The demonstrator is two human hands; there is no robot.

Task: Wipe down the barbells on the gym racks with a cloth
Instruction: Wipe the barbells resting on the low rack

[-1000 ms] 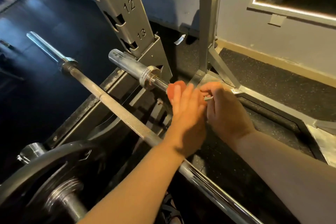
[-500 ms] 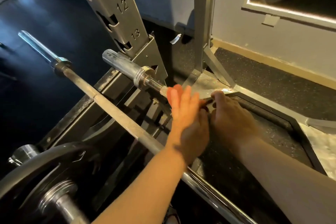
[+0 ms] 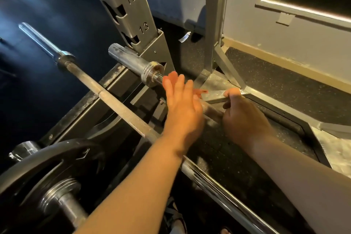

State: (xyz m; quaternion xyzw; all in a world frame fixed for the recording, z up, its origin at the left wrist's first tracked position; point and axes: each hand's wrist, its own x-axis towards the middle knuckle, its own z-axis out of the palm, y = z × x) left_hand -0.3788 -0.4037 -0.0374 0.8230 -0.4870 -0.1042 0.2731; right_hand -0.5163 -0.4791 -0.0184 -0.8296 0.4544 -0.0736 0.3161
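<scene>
Two barbells lie side by side low on the rack. The far barbell (image 3: 213,108) has a chrome sleeve at its left end and a knurled shaft that runs under both hands. My left hand (image 3: 182,104) lies flat over that shaft just right of the collar, fingers straight. A small orange bit of cloth (image 3: 201,92) peeks out beyond its fingers; the rest is hidden. My right hand (image 3: 245,118) grips the same shaft a little to the right, thumb raised. The near barbell (image 3: 117,104) crosses diagonally under my left forearm.
A grey rack upright (image 3: 131,17) numbered 12 and 13 stands behind the far sleeve. A black weight plate (image 3: 47,163) sits on a bar at lower left. The rack's metal base (image 3: 218,83) and a wall lie to the right. A sandalled foot (image 3: 176,220) shows below.
My right hand has slid right along the far shaft, away from my left hand, so bare knurled bar now shows between them. My left hand has stayed near the collar.
</scene>
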